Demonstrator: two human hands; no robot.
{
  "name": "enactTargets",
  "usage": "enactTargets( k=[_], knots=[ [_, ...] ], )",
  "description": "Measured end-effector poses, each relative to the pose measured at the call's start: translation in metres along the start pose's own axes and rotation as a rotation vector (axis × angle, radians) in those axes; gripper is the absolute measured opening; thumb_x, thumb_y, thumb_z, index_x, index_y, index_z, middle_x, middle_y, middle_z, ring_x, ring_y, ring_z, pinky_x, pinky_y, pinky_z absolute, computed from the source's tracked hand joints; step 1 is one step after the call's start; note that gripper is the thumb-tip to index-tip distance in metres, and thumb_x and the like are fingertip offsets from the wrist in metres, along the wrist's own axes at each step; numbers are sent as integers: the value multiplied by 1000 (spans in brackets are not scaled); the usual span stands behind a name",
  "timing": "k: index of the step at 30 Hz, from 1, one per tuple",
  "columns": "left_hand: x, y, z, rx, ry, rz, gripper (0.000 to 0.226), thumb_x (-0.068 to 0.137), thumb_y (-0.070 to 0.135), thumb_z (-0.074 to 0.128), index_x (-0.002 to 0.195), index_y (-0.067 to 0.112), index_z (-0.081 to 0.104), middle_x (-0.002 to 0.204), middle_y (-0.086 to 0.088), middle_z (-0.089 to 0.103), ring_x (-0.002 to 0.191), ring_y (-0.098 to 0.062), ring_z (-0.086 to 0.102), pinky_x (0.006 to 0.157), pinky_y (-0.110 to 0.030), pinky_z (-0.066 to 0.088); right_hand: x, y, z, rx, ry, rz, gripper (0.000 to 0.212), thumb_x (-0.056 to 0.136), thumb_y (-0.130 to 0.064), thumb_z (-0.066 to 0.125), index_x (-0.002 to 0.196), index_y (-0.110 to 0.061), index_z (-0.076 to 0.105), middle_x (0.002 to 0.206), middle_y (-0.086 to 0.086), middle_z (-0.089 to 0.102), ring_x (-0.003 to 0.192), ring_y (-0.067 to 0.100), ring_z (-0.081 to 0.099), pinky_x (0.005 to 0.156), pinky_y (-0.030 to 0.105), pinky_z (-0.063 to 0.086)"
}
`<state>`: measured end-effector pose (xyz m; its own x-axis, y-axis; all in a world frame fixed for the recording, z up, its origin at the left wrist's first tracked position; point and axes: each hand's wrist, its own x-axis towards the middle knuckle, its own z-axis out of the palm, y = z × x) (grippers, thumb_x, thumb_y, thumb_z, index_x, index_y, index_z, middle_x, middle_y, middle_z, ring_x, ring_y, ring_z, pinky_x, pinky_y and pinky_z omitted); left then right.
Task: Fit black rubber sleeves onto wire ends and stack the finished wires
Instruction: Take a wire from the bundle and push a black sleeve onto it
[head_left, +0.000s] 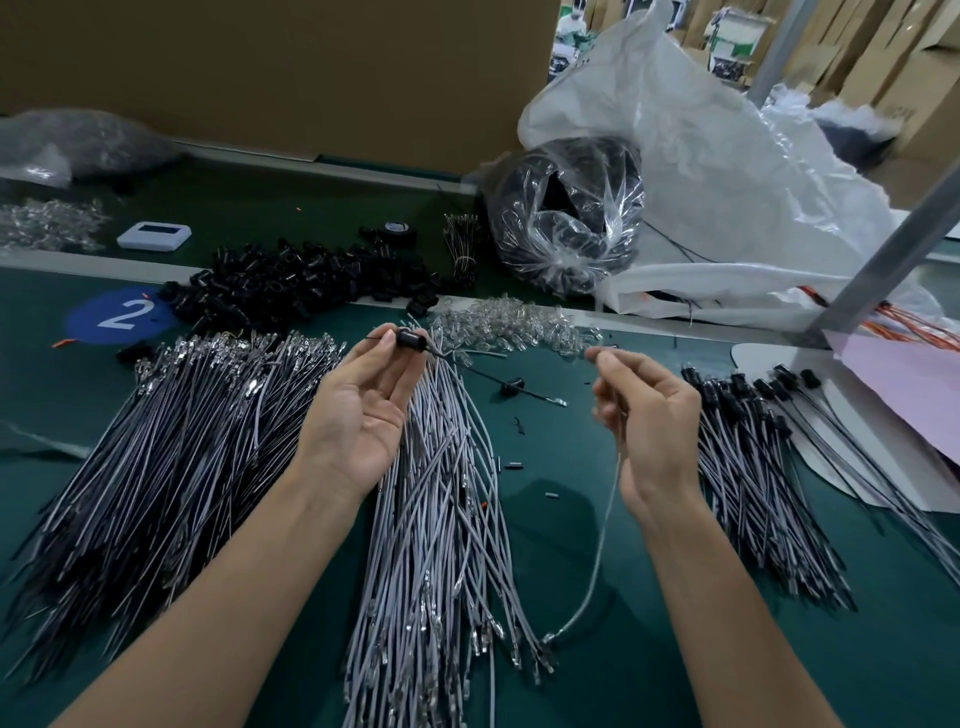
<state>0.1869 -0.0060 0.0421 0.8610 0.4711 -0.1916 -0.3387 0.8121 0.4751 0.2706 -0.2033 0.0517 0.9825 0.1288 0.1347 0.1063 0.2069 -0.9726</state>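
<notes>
My left hand (358, 405) is palm up and pinches a black rubber sleeve (410, 339) between thumb and fingertips, with a thin black wire through it. My right hand (649, 415) pinches the top end of a grey wire (602, 551) that hangs down to the green table (571, 499). Between my hands lies a pile of grey wires (441, 519). A larger bundle of wires (171, 447) lies to the left. Finished wires with black sleeves (748, 447) are stacked to the right. Loose black sleeves (306, 280) are heaped behind.
A clear heap of small plastic parts (514, 325) lies past my hands. One sleeved black wire (519, 387) lies alone on the table. A plastic bag of black parts (566, 218), a big white bag (727, 171), a metal post (893, 254) and pink paper (904, 384) crowd the right.
</notes>
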Motion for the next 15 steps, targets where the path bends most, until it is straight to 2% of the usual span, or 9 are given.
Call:
enactTargets(
  k=[4, 6, 8, 10, 15],
  knots=[
    [0, 2, -1, -45, 27, 23, 19, 73, 2, 66, 91, 6, 65, 87, -10, 75, 83, -18, 74, 68, -22, 58, -7, 3, 7, -338, -241, -69, 15, 86, -8, 70, 72, -12, 76, 56, -2, 57, 54, 8, 42, 51, 20, 32],
    [-1, 2, -1, -36, 33, 33, 19, 72, 3, 67, 91, 7, 65, 86, -9, 75, 82, -17, 74, 68, -21, 58, -11, 5, 11, -388, -311, -101, 13, 86, -9, 71, 73, -10, 76, 52, -8, 55, 51, 6, 41, 50, 20, 30],
    [-1, 3, 0, -26, 43, 40, 19, 71, 4, 67, 90, 7, 65, 85, -8, 75, 80, -16, 75, 67, -21, 58, -11, 7, 11, -381, -366, -114, 14, 87, -7, 70, 74, -9, 75, 48, -15, 54, 47, -1, 41, 49, 11, 31],
    [-1, 3, 0, -18, 51, 41, 20, 71, 4, 68, 90, 7, 65, 84, -8, 76, 78, -16, 75, 66, -20, 57, -11, 7, 9, -382, -406, -121, 13, 87, -8, 70, 75, -10, 76, 49, -16, 53, 47, -1, 41, 49, 10, 30],
    [-1, 2, 0, -33, 46, 20, 21, 71, 4, 69, 92, 5, 66, 86, -11, 75, 78, -17, 74, 65, -20, 57, -12, 7, 11, -385, -482, -148, 10, 86, -15, 73, 78, -10, 77, 58, 6, 50, 57, 17, 35, 52, 26, 25]
  ],
)
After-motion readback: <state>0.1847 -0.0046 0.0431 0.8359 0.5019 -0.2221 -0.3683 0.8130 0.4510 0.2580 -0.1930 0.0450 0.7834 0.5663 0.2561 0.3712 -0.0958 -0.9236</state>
